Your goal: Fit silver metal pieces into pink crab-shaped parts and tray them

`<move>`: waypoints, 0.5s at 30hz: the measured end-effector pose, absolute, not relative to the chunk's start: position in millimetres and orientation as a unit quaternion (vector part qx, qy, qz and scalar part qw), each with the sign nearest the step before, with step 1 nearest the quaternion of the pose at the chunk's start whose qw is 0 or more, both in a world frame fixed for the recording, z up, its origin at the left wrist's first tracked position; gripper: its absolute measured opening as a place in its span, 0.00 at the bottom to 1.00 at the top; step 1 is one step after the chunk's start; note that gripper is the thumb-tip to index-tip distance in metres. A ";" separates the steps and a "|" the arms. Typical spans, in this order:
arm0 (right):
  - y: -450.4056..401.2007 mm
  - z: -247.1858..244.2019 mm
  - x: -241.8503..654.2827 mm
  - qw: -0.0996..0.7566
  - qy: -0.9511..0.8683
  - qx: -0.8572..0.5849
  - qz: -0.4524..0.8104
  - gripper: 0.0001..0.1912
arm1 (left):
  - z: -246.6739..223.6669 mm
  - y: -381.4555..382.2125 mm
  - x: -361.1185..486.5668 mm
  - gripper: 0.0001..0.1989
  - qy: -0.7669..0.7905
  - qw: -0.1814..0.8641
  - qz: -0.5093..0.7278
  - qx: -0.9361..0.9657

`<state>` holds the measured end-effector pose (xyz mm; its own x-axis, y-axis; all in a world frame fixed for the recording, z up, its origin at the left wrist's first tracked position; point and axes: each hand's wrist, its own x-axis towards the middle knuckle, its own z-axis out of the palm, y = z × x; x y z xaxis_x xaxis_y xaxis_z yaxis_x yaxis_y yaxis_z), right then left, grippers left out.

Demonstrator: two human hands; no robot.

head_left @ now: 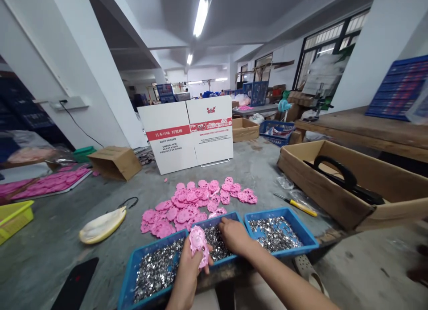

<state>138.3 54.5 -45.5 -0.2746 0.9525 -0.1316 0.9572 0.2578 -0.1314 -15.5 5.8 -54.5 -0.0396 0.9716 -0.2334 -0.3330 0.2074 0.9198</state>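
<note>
Bright, even light falls from ceiling tube lamps (201, 15) and right-hand windows (329, 42), shadows stay soft, and the wide lens bends the edges.

Two bare hands, low and close together

The left hand (187, 270) rises from the bottom edge, fingers closed in a grip, thumb pointing up. The right hand (236, 236) reaches forward on a long bare forearm, palm down, fingers curled downward, just beside the left.
</note>
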 end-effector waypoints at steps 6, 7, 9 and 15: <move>53.8 -45.4 137.4 0.003 0.791 0.604 -0.093 0.16 | -58.5 5.1 -17.2 0.25 0.479 0.609 0.537 0.334; 53.6 -45.6 137.3 0.003 0.791 0.605 -0.093 0.16 | -59.0 4.9 -17.3 0.25 0.478 0.609 0.538 0.334; 52.9 -45.8 137.1 0.002 0.790 0.606 -0.093 0.16 | -59.7 4.5 -17.5 0.25 0.479 0.609 0.537 0.334; 49.3 -44.3 137.6 0.003 0.788 0.607 -0.099 0.16 | -60.0 3.3 -17.6 0.27 0.473 0.613 0.538 0.334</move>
